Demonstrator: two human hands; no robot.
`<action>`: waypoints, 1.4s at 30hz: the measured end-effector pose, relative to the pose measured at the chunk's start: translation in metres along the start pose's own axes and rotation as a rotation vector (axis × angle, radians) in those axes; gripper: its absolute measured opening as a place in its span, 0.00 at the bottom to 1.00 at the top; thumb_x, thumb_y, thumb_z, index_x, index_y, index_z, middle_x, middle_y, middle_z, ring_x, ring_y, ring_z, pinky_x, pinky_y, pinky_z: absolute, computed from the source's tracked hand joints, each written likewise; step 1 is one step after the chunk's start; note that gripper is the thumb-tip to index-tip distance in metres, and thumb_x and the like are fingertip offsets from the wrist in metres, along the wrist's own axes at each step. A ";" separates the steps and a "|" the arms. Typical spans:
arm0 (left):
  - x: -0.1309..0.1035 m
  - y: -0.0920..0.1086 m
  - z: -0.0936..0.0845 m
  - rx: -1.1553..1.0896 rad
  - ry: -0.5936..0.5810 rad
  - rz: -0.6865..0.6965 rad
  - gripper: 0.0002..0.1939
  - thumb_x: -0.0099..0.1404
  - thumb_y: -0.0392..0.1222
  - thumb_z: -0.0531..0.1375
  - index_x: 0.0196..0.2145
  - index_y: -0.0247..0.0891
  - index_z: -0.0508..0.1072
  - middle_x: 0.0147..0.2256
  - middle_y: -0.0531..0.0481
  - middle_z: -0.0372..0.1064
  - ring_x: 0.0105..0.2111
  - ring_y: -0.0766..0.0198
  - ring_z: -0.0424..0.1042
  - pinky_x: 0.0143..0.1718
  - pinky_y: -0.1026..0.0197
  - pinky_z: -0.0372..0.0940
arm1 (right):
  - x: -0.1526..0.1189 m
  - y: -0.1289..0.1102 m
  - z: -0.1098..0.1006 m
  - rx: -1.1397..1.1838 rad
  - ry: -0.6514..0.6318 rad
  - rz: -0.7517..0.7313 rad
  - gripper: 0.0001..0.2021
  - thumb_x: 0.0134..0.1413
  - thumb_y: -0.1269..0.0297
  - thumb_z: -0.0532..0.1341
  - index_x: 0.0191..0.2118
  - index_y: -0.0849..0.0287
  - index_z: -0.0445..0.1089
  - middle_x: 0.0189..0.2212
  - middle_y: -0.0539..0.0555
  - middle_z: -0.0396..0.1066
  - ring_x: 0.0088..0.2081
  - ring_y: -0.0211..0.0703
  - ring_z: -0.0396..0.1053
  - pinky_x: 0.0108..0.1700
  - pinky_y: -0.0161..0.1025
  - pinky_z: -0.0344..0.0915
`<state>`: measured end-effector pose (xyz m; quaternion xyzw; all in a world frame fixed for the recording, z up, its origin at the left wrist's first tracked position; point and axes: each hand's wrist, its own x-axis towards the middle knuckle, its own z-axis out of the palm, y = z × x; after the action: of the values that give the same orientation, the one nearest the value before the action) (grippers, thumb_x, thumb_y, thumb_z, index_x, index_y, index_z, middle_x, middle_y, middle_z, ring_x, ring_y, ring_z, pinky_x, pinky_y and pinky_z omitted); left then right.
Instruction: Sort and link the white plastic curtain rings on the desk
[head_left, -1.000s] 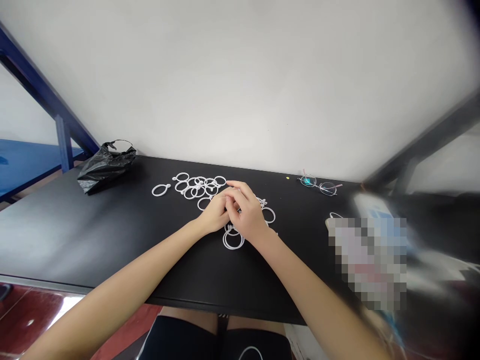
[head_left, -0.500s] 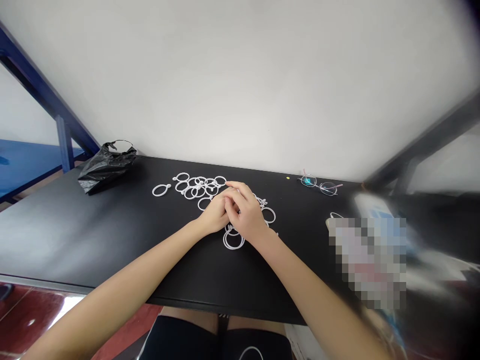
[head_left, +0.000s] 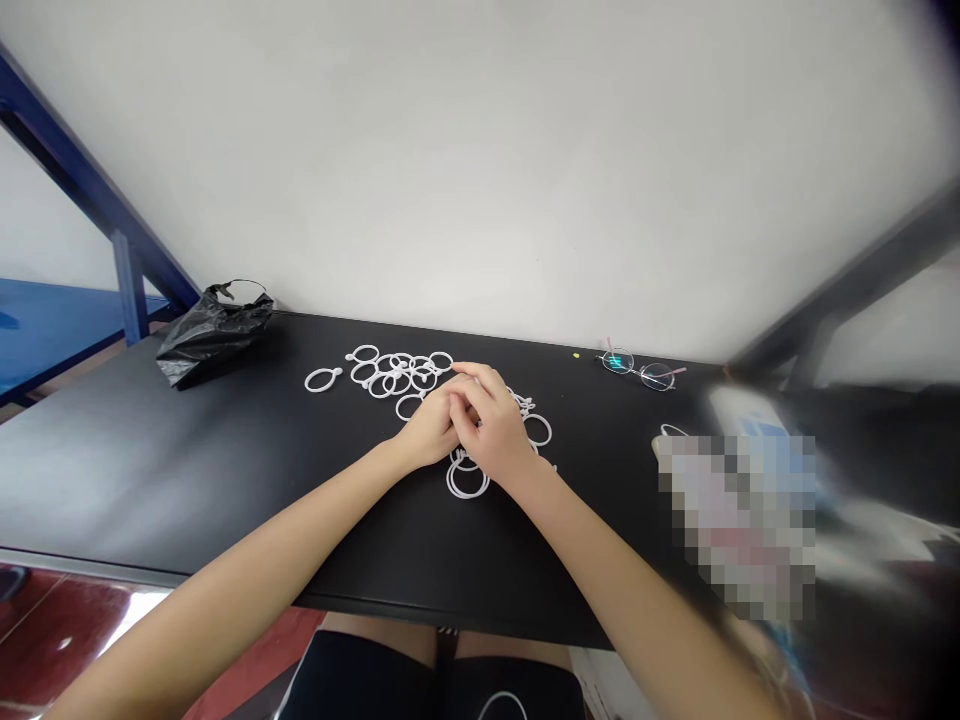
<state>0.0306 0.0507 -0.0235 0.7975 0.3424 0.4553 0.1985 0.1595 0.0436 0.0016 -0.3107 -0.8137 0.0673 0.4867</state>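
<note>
My left hand (head_left: 430, 427) and my right hand (head_left: 491, 425) are folded together at the middle of the black table (head_left: 225, 450). The right one lies over the left, its fingers wrapped round it. Most of the left fingers are hidden beneath it. White curtain rings (head_left: 400, 378), each with a small eyelet, lie in a loose heap just left of and behind my hands. Some more rings (head_left: 467, 478) overlap below my wrists, and others (head_left: 537, 430) peek out on the right. A single ring (head_left: 323, 379) sits apart at the left.
A crumpled black plastic bag (head_left: 214, 335) stands at the back left. Round-lens glasses (head_left: 637, 370) lie at the back right, near a tiny yellow piece (head_left: 576, 355). Blurred and pixelated items (head_left: 735, 520) occupy the right side. A white wall (head_left: 480, 180) rises behind the table.
</note>
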 end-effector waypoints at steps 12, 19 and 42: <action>-0.003 -0.003 0.000 0.008 -0.029 -0.023 0.07 0.62 0.31 0.54 0.27 0.37 0.64 0.26 0.52 0.63 0.36 0.61 0.70 0.37 0.60 0.67 | 0.000 0.001 0.001 0.012 -0.001 0.000 0.09 0.60 0.73 0.52 0.38 0.57 0.69 0.47 0.59 0.71 0.47 0.47 0.70 0.48 0.46 0.71; -0.005 -0.007 0.000 0.046 -0.038 -0.038 0.05 0.62 0.31 0.53 0.29 0.37 0.65 0.27 0.52 0.64 0.33 0.63 0.69 0.33 0.62 0.65 | 0.001 0.001 0.000 0.027 -0.031 0.023 0.10 0.60 0.73 0.52 0.38 0.56 0.69 0.46 0.58 0.71 0.47 0.47 0.69 0.49 0.47 0.70; -0.006 -0.007 0.000 0.095 -0.067 -0.033 0.03 0.60 0.32 0.54 0.29 0.36 0.65 0.30 0.50 0.68 0.30 0.64 0.67 0.29 0.62 0.63 | 0.002 0.000 -0.001 0.026 -0.053 0.038 0.11 0.61 0.73 0.51 0.37 0.56 0.70 0.46 0.57 0.71 0.46 0.46 0.70 0.49 0.46 0.70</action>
<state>0.0265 0.0514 -0.0313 0.8151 0.3698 0.4083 0.1794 0.1595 0.0449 0.0032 -0.3180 -0.8193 0.0954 0.4674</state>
